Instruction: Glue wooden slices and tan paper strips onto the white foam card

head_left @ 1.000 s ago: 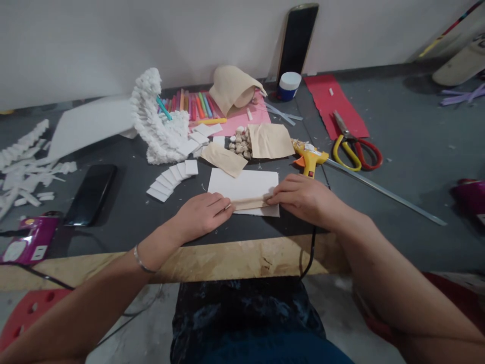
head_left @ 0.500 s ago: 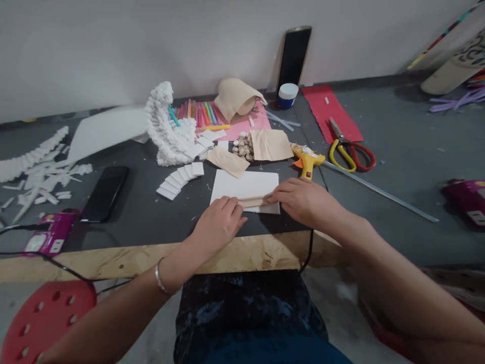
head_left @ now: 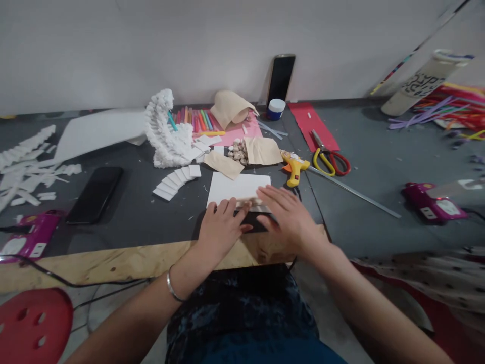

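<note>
A thin beige paper roll (head_left: 247,201) lies along the front part of a white sheet (head_left: 239,184) near the table's front edge. My left hand (head_left: 223,227) rests at its left end, fingers spread and touching it, thumb apart. My right hand (head_left: 288,215) is over the right end, with fingers stretched out flat and the thumb held away. Both fingertips hide parts of the roll. Just behind the sheet lie a beige paper piece (head_left: 224,164), some small brown folded pieces (head_left: 237,152) and another beige piece (head_left: 264,150). A yellow glue gun (head_left: 295,169) lies right of the sheet.
Scissors (head_left: 330,159) and a long glue stick (head_left: 356,194) lie to the right, near a purple power socket (head_left: 432,202). On the left are white tiles (head_left: 174,182), a white textured model (head_left: 166,136) and a phone (head_left: 94,194). A blue-and-white jar (head_left: 276,108) stands behind.
My fingers have flattened out over the beige roll, which they were gripping at its ends before. My right hand has moved closer to the left one. The camera view has turned to the right.
</note>
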{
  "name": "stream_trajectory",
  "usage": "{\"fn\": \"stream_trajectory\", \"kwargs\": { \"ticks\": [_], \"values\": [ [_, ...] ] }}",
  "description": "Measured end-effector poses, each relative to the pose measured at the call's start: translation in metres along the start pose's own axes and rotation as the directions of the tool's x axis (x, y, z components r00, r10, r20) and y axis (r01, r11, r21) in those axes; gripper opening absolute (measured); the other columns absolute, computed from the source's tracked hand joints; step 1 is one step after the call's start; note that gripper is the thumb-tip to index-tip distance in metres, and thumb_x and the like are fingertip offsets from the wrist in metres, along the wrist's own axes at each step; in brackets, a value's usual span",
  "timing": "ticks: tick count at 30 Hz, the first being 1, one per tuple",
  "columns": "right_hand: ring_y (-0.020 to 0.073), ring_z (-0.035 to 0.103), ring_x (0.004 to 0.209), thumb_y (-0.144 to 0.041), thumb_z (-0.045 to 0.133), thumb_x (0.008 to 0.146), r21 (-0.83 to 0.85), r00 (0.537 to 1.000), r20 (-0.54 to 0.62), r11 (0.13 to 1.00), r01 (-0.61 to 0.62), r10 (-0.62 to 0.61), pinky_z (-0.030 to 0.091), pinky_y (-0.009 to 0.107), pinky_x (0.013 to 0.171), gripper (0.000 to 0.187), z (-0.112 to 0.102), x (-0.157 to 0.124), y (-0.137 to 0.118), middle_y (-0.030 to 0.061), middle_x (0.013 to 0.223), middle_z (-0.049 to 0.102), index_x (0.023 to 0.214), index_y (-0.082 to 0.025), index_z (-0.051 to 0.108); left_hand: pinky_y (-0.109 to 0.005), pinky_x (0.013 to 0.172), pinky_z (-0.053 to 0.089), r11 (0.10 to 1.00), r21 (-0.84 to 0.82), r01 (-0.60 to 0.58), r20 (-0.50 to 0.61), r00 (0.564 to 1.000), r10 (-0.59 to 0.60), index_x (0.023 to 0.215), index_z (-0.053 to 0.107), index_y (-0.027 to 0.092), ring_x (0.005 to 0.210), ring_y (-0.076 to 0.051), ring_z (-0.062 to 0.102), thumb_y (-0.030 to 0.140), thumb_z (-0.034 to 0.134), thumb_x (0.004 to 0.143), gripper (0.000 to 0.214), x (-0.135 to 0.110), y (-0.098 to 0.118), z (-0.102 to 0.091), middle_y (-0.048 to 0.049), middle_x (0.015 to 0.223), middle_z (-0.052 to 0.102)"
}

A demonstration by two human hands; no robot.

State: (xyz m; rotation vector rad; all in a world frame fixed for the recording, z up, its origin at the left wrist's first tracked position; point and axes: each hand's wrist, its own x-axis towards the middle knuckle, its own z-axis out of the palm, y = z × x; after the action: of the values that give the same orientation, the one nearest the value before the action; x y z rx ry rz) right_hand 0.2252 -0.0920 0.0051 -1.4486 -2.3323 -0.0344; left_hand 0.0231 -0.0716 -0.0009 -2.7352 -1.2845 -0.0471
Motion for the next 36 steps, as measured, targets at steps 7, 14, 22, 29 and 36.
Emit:
{"fn": "stream_trajectory", "kwargs": {
  "ticks": [7,14,22,29,36],
  "values": [
    [0.0266,0.025,0.146,-0.064,0.026,0.095,-0.049,0.973,0.231,0.999,-0.02,0.031,0.02,0.048,0.12,0.081,0.035,-0.003,-0.028,0.0139,0.157,0.03,0.151,-0.005,0.029,-0.047,0.089,0.04,0.997,-0.07,0.031,-0.023,0.999,-0.033,0.134,0.052,0.021,0.116,-0.03,0.049,0.034,0.05,0.095,0.042,-0.005,0.005,0.0,-0.0133,0.132,0.054],
    [0.0266,0.018,0.149,-0.067,0.021,0.093,-0.07,0.966,0.256,0.997,-0.02,0.037,0.017,0.048,0.121,0.085,0.038,-0.006,-0.022,0.0132,0.159,0.024,0.152,-0.006,0.027,-0.047,0.086,0.043,0.986,-0.11,0.125,-0.068,0.989,-0.133,0.134,0.053,0.017,0.113,-0.031,0.053,0.036,0.053,0.093,0.045,-0.041,-0.002,-0.002,-0.0123,0.127,0.06],
    [0.0262,0.019,0.148,-0.059,0.032,0.095,-0.085,0.974,0.222,0.996,-0.023,0.042,0.015,0.048,0.121,0.077,0.042,-0.009,-0.025,0.0124,0.158,0.026,0.151,-0.006,0.028,-0.038,0.106,0.039,0.963,-0.253,0.093,-0.277,0.947,-0.164,0.13,0.056,0.012,0.128,-0.024,0.049,0.028,0.037,0.099,0.04,-0.026,-0.001,-0.004,-0.0123,0.136,0.057],
    [0.0254,0.021,0.148,-0.047,0.035,0.097,-0.11,0.969,0.239,0.993,-0.029,0.055,0.015,0.049,0.121,0.067,0.038,-0.008,-0.024,0.0103,0.158,0.026,0.152,-0.009,0.029,-0.048,0.12,0.021,0.976,-0.211,0.047,0.003,0.999,-0.047,0.151,0.028,0.008,0.146,-0.025,0.026,0.053,0.024,0.099,0.069,-0.001,0.011,0.018,-0.0123,0.156,0.033],
    [0.032,0.034,0.142,-0.049,0.037,0.097,-0.174,0.977,0.183,0.982,-0.073,0.105,0.023,0.055,0.116,0.064,0.016,-0.034,-0.002,0.0184,0.15,0.041,0.144,-0.006,0.043,-0.052,0.12,0.017,0.983,-0.183,-0.019,-0.043,0.999,0.011,0.148,0.035,0.014,0.146,-0.024,0.028,0.054,0.025,0.098,0.065,-0.011,0.001,0.019,-0.0102,0.155,0.035]
  ]
}}
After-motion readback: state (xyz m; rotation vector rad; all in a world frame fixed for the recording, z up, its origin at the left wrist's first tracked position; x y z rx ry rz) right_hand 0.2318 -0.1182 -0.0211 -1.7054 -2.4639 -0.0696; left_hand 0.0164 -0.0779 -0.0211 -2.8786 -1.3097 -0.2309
